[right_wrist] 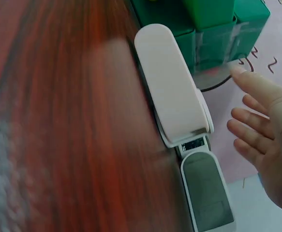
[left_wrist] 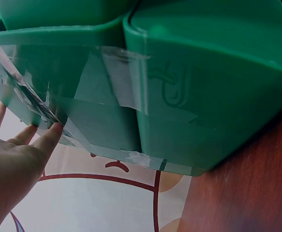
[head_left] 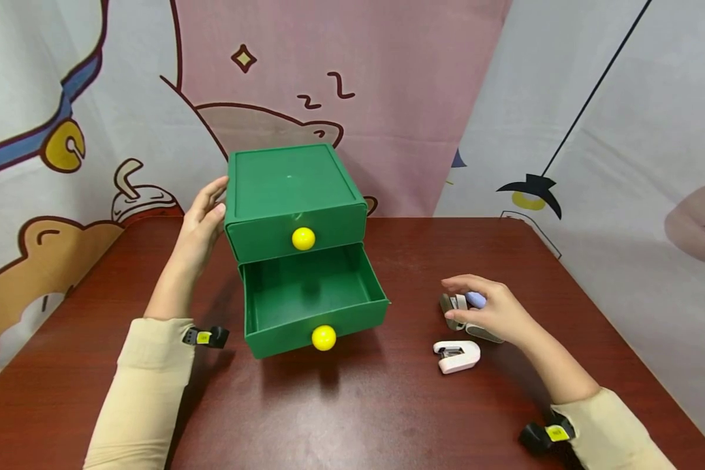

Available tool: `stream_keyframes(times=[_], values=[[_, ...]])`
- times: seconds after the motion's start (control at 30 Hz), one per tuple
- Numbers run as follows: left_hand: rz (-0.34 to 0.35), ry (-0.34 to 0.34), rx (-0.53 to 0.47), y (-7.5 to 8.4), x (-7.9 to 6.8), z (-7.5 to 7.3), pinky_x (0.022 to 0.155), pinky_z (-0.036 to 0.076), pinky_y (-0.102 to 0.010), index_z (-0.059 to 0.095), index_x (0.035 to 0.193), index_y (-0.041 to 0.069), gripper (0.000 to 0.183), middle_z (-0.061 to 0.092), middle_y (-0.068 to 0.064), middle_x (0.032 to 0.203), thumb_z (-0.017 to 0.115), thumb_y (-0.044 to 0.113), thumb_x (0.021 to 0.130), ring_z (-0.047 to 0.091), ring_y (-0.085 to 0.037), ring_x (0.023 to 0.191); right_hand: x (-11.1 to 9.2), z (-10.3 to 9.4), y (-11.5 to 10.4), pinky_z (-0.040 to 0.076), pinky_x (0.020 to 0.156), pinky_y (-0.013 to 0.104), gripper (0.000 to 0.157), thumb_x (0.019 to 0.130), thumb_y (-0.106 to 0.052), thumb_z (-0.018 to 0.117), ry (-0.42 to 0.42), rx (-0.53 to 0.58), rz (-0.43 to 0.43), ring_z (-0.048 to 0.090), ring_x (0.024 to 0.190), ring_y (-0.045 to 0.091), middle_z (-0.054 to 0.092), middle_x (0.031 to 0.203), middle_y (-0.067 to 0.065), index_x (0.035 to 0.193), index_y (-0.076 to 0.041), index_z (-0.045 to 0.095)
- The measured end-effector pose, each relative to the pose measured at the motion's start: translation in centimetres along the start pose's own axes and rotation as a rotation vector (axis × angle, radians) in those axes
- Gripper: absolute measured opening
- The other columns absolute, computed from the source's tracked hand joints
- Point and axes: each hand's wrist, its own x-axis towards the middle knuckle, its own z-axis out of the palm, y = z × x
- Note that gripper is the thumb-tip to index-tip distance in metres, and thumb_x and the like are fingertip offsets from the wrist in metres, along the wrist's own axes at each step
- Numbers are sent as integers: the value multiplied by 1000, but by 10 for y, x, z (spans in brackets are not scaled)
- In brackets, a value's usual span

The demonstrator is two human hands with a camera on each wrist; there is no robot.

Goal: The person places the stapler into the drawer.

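Observation:
A green two-drawer box (head_left: 294, 186) with yellow knobs stands on the table; its lower drawer (head_left: 317, 294) is pulled out and holds nothing, while the upper one is closed. My left hand (head_left: 202, 215) touches the box's left side with extended fingers; clear tape covers that side in the left wrist view. Over at the right, my right hand (head_left: 493, 307) hovers with thumb and fingers spread around a grey-green stapler (head_left: 448, 313), partly hidden by the hand. I see no grip on it. A pale pink stapler (head_left: 458, 356) lies just in front.
Behind the right hand, a blue object (head_left: 476, 299) is partly covered. Another grey-green piece (head_left: 484, 333) shows below that hand. The brown table (head_left: 388, 405) ends at a patterned curtain (head_left: 411, 117).

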Motion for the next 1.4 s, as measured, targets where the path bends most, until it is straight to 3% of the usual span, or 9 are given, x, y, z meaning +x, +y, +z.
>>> stream_keyframes(times=[0.27,0.7,0.97,1.4], values=[[-2,4,-5,0,0,0,95,39,-24,36,146,8,52,27,-13,151,51,19,97,28,-27,136,-3,-2,16,43,92,44,61,75,-24,83,-110,-33,81,54,113,23,60,125,7,128,-4,59],[-2,10,-9,2,0,2,94,39,-24,35,147,7,54,26,-13,151,51,20,97,28,-26,136,-5,-3,30,48,86,46,68,75,-27,82,-201,-35,129,51,118,30,55,131,15,131,-1,56],[-4,13,3,2,0,0,93,40,-23,35,147,7,54,25,-13,152,51,21,97,26,-27,137,-4,-2,32,50,85,40,69,77,-23,82,-273,-27,141,52,113,29,55,128,16,134,1,52],[-13,7,-2,1,0,1,97,36,-25,36,147,9,54,23,-13,153,52,23,97,21,-27,138,-7,3,37,51,83,35,64,76,-19,83,-218,-7,128,54,106,24,56,124,15,130,0,56]])
